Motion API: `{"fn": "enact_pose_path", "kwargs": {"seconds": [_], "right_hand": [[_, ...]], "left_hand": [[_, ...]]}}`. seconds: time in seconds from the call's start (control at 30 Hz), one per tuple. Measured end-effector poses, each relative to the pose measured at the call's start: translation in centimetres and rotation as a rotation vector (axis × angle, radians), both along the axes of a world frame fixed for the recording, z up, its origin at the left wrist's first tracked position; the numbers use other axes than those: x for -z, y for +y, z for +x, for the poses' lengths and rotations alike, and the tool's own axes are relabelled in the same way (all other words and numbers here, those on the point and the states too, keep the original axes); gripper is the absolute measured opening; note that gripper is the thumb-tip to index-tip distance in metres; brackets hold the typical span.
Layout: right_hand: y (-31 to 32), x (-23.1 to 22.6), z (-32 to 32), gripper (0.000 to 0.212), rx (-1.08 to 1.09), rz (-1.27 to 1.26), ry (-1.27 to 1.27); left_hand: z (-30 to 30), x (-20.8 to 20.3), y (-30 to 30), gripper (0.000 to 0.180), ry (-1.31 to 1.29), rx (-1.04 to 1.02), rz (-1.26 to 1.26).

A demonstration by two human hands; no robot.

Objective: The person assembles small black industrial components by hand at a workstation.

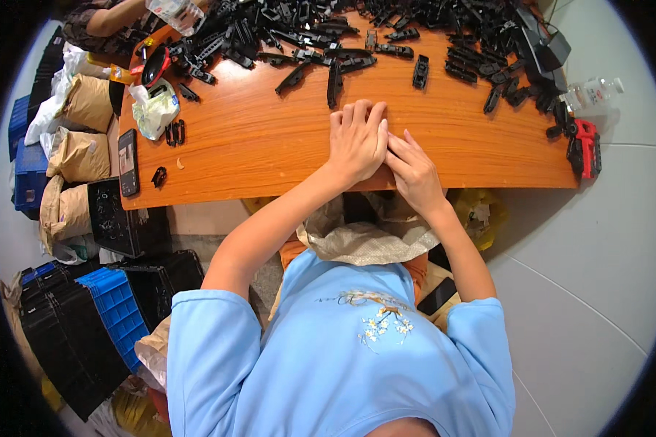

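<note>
My left hand [357, 143] is at the middle of the table's near edge, back up, fingers bent down and close together. Against its thumb side lies my right hand [415, 171], its fingers also bent and pressed together. The two hands touch; whatever they may hold is hidden beneath them. Just beyond my left fingertips stands a long black plastic part [334, 84], with another black part [293, 78] to its left. Farther right is a small black part [420, 72] on its own.
Black plastic parts [481, 44] are heaped along the far side of the wooden table [255, 146]. A phone [128, 162] and plastic bag [154, 109] lie left; a red-and-black tool [584, 149] and bottle [594, 93] right. A sack [372, 244] covers my lap. Across sits another person [109, 20].
</note>
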State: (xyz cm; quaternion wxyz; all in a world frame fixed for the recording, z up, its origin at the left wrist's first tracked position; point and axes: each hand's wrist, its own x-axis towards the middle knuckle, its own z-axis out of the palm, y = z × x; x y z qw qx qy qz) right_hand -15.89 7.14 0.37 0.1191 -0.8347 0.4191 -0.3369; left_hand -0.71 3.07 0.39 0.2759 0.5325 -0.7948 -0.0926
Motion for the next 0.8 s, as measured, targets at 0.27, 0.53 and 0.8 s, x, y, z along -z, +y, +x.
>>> {"fn": "enact_pose_path", "kwargs": {"seconds": [0.27, 0.53, 0.8], "right_hand": [[7.6, -0.4, 0.5, 0.024, -0.065, 0.038, -0.058], [5.3, 19.6, 3.0, 0.023, 0.376, 0.796, 0.664], [9.4, 21.0, 1.0, 0.024, 0.490, 0.738, 0.619]], "left_hand": [[2.6, -2.7, 4.0, 0.026, 0.394, 0.095, -0.123], [2.4, 0.6, 12.4, 0.014, 0.141, 0.491, 0.428], [1.3, 14.2, 8.7, 0.047, -0.300, 0.273, 1.127]]}}
